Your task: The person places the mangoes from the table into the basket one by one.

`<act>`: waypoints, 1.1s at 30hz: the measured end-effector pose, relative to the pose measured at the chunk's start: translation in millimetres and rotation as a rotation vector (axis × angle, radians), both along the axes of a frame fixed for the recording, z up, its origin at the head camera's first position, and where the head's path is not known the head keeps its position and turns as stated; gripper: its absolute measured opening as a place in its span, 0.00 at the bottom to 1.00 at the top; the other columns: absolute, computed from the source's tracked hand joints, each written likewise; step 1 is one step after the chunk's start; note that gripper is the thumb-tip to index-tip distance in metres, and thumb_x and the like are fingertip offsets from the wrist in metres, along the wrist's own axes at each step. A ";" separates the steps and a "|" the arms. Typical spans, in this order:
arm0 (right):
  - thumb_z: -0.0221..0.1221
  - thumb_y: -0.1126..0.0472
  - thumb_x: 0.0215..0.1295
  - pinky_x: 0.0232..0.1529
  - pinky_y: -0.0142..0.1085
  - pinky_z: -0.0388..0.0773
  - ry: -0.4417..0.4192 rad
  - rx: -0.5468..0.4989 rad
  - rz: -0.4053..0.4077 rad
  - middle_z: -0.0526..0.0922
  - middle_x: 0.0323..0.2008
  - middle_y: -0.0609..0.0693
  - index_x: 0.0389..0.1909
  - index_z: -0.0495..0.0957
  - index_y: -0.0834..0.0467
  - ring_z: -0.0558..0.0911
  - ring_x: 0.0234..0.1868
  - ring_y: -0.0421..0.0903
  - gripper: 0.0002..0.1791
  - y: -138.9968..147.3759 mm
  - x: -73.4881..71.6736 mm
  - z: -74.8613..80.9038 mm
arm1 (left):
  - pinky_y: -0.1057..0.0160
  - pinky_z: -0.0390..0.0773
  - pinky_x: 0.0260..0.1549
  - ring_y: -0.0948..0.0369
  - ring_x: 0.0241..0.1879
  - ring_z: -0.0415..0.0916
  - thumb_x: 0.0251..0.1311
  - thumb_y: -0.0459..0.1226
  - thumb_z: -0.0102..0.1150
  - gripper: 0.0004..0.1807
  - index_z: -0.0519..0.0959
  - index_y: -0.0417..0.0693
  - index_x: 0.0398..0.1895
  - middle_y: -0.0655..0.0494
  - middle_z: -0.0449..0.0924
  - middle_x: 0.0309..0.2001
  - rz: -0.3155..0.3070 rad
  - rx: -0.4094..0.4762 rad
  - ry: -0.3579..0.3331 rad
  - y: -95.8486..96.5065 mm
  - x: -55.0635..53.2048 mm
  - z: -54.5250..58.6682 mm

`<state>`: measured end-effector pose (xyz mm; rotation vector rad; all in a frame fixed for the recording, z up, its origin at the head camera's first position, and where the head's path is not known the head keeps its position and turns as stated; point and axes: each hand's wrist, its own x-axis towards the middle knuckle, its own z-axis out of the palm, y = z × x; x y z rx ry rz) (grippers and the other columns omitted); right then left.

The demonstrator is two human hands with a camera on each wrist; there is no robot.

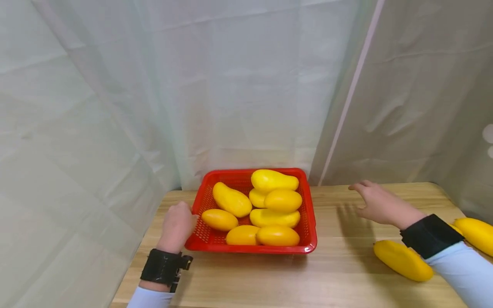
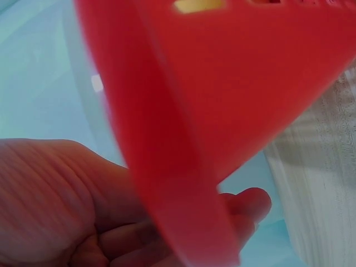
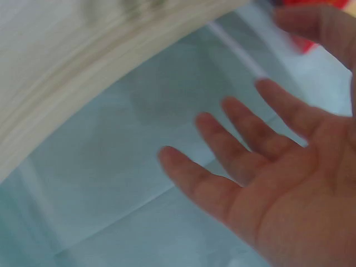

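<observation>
A red plastic basket (image 1: 250,248) with perforated walls stands on the wooden table, and several yellow mangoes (image 1: 232,200) lie inside it, some stacked on others. My left hand (image 1: 178,226) grips the basket's left rim; from the left wrist, its fingers (image 2: 253,203) curl round the red edge. To the right of the basket my right hand (image 1: 379,203) hovers over the table and holds nothing. Its fingers (image 3: 194,175) are spread and relaxed in the right wrist view. Nearest to it, a loose yellow mango (image 1: 402,260) lies on the table, partly beside the right wrist strap.
More yellow mangoes (image 1: 477,234) lie at the table's right edge, partly hidden behind the right forearm. Pale sheeting (image 1: 246,85) hangs right behind the wooden table (image 1: 246,282) and along its left side.
</observation>
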<state>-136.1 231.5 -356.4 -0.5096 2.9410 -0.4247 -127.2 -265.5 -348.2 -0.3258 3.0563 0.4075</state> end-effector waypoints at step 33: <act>0.73 0.65 0.29 0.36 0.46 0.74 -0.366 0.152 -0.183 0.70 0.48 0.78 0.53 0.66 0.74 0.70 0.34 0.56 0.44 119.2 18.6 -44.8 | 0.65 0.72 0.15 0.56 0.20 0.72 0.55 0.37 0.63 0.14 0.78 0.32 0.36 0.46 0.76 0.23 0.011 0.018 -0.014 -2.2 -1.1 -1.3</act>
